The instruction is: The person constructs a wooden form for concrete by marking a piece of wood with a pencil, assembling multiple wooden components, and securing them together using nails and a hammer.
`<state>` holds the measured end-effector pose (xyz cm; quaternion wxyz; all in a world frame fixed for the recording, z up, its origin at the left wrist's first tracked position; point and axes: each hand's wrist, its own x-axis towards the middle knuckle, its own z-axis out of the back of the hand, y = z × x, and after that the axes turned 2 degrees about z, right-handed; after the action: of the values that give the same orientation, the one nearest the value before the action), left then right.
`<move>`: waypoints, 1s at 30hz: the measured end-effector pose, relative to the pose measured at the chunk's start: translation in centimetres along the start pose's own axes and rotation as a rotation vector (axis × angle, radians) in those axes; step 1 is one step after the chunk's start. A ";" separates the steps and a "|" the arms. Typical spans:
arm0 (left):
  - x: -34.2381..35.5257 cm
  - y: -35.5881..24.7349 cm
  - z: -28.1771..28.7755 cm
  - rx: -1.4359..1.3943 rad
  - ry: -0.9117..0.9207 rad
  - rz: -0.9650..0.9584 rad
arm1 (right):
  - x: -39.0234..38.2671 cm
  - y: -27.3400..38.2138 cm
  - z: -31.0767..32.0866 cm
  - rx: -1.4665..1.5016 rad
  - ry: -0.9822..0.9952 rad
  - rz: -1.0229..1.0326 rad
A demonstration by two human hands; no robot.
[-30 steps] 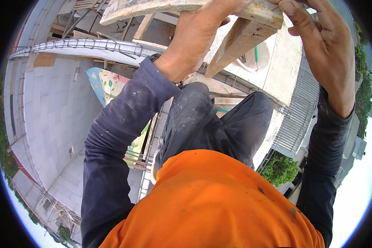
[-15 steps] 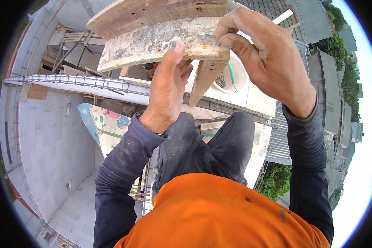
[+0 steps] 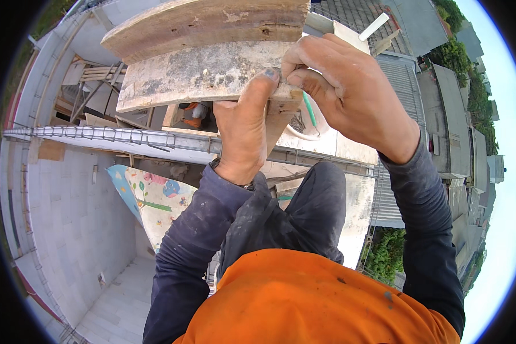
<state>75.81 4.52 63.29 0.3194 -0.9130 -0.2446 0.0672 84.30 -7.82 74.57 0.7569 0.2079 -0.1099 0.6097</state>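
Note:
A weathered wooden board [image 3: 178,74], grey-stained with a pale edge, lies across the top of the view. A second plank [image 3: 212,26] stands on edge along its far side. My left hand [image 3: 243,129] grips the board's near edge close to its right end, thumb on top and fingers hidden beneath. My right hand [image 3: 355,94] is closed in a pinch at that same end, its fingertips almost meeting my left thumb. Whatever it pinches is too small or hidden to tell. Under the board's end a wooden post [image 3: 278,123] slants down toward me.
Beyond my knees sits a pale bucket [image 3: 321,129] with a green-handled tool [image 3: 310,109] and metal bits inside. A rebar cage [image 3: 155,139] runs along a wall top. Left, a deep drop falls beside a block wall [image 3: 74,212]. Roofs and trees lie far below right.
My left hand has slid right along the board's edge, nearer to my right hand. The board and my right hand appear slightly lower and farther left in view.

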 end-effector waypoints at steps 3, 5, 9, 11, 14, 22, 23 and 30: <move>0.3 0.4 -0.4 -0.042 -0.001 0.026 | -0.1 -0.5 0.0 0.007 0.008 -0.066; 0.5 0.4 -0.4 -0.032 0.003 0.027 | -0.3 -0.6 0.4 0.033 0.033 -0.091; 0.3 0.3 -1.0 0.021 0.004 -0.004 | -0.5 -0.6 1.2 0.060 0.055 -0.129; 0.0 0.2 -1.3 0.012 -0.001 -0.016 | -0.5 -0.8 1.3 0.084 0.058 -0.147; -0.3 0.0 -1.6 -0.012 -0.023 -0.035 | -0.3 -0.7 1.5 0.196 0.077 -0.143; 0.5 1.3 0.1 0.123 -0.040 0.010 | -3.0 -1.2 2.7 0.438 -0.362 -0.320; 0.7 1.6 0.3 0.130 -0.049 -0.006 | -4.0 -1.5 2.7 0.494 -0.459 -0.348; 1.8 2.6 -0.2 0.138 -0.025 -0.100 | -13.9 -3.1 -2.1 0.686 -0.516 -0.779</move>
<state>78.50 3.53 61.94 0.3817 -0.8744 -0.2888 0.0792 83.89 -19.65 66.33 0.7635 0.6084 -0.0022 0.2166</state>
